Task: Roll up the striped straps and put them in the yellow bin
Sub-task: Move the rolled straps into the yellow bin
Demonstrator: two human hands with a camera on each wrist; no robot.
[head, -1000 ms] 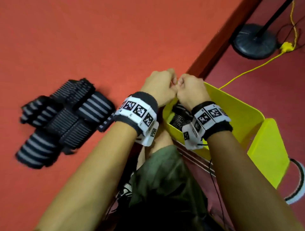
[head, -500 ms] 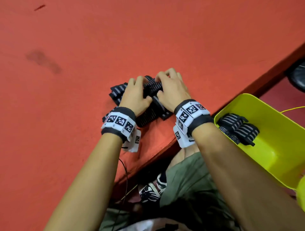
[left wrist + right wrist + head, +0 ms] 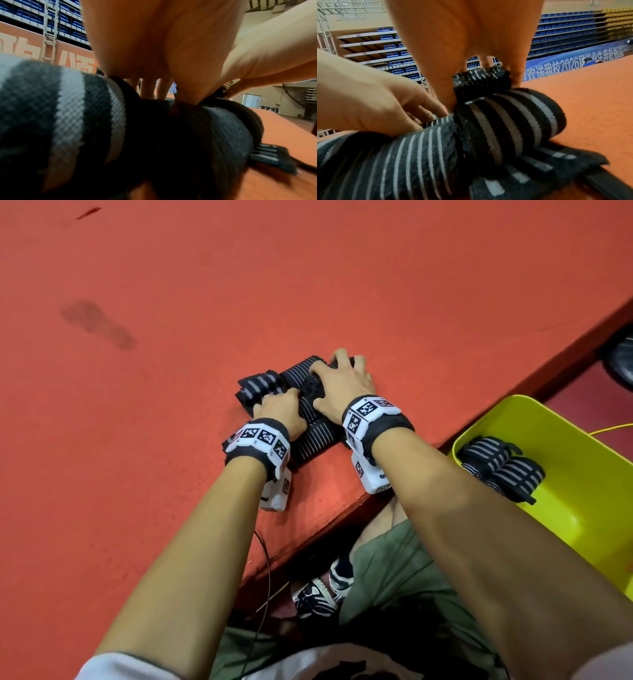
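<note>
A broad red mat (image 3: 308,285) fills most of the head view, its raised edge running from the near centre to the far right. A dark smudge (image 3: 97,323) is seen on it at the far left. Beyond the edge, at the right, the yellow bin (image 3: 582,481) stands lower down, and two rolled straps (image 3: 500,467) lie side by side in its left corner. Near the edge of the mat, a pile of striped straps (image 3: 267,385) is gathered under both hands. The right hand (image 3: 342,385) is laid over the far part of the pile; in the right wrist view its fingers (image 3: 515,75) are curled down around a dark strap end (image 3: 481,79), with a broad-striped roll (image 3: 510,124) just below the palm. The left hand (image 3: 281,409) is placed on the near left of the pile, fingers bent down onto a fine-striped strap (image 3: 412,151), which is pressed and gripped; in the left wrist view its thumb (image 3: 187,97) is pushed into a dark roll (image 3: 197,135). Marker-patterned wristbands (image 3: 260,440) are worn on both wrists.
</note>
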